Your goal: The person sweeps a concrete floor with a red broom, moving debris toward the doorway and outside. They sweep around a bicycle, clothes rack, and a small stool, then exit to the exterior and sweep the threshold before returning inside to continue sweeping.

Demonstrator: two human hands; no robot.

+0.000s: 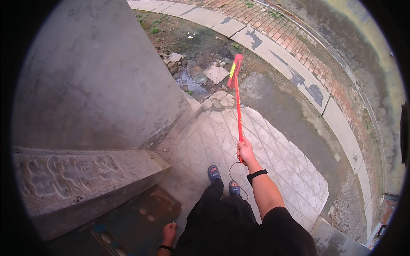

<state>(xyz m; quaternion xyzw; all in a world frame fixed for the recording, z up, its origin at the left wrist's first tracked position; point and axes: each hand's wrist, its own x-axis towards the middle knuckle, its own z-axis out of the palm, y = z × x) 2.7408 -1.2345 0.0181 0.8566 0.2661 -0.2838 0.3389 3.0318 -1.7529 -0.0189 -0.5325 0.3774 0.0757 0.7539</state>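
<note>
My right hand (245, 151) is closed round the red pole (239, 115), held out ahead of me. At its far end is a flat red head (235, 71) with a yellow strip, raised over the ground beyond the pale paved slab (282, 170). A thin dark cord (231, 175) dangles from near my grip down past my sandalled feet (214, 172). My left hand (169, 232) hangs low beside my dark trousers, fingers closed on something small and pale, too small to name.
A grey wall (85, 72) and a ledge with grooved markings (77, 175) rise on my left, above a dark rusty plate (124, 222). Past the slab lie wet, muddy ground, broken stones (217, 73), a curved concrete strip (273, 55) and a band of brick paving (324, 77).
</note>
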